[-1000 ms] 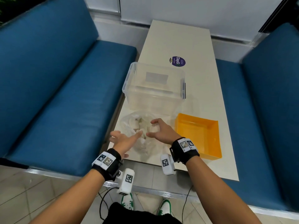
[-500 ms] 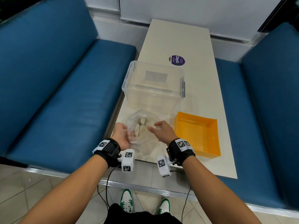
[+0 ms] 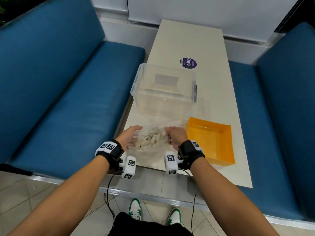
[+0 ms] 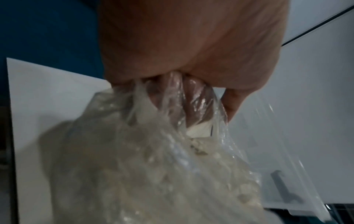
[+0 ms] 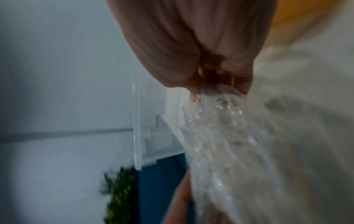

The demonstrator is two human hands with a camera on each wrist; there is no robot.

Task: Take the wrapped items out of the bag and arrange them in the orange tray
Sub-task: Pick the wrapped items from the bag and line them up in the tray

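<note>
On the table (image 3: 201, 40) ahead of you, just beyond the clear bin (image 3: 163, 92), lies a round purple sticker (image 3: 188, 63). You can read "ClayG" on it in white letters, running sideways from where you stand; a green mark follows the word, and the smaller print beside it is too fine to read. The pale rectangular label (image 3: 166, 80) on the bin shows no legible writing. Your wristbands carry black-and-white square code markers (image 3: 107, 146), patterns rather than words.
</note>
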